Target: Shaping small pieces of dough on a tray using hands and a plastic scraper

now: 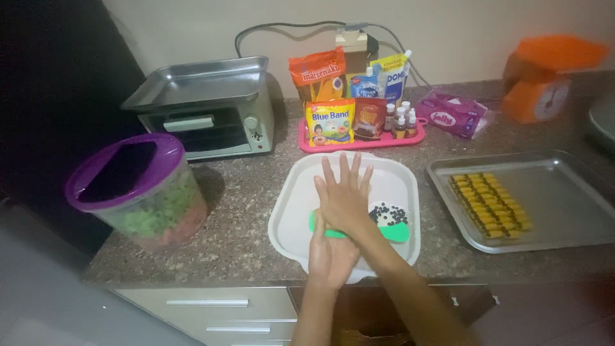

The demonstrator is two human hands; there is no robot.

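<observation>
Hands come nearest: the left hand [332, 256] lies palm up, the right hand [344, 195] pressed flat across it, fingers spread, both over a white tray [288, 211]. Whether anything sits between the palms cannot be told. Inside the tray lie a green strip [398, 233] and dark beads [389, 214]. Right, a metal pan [564, 192] holds rows of yellow pieces [490, 204]. Left, a purple-lidded tub [138, 192] holds green and pink bits. Farther back, a pink tray [384, 142] carries packets and small bottles.

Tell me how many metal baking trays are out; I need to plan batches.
2. One metal tray sits on top of the small oven at the back left; the other tray lies on the counter at right, holding rows of small yellow pieces.
</observation>
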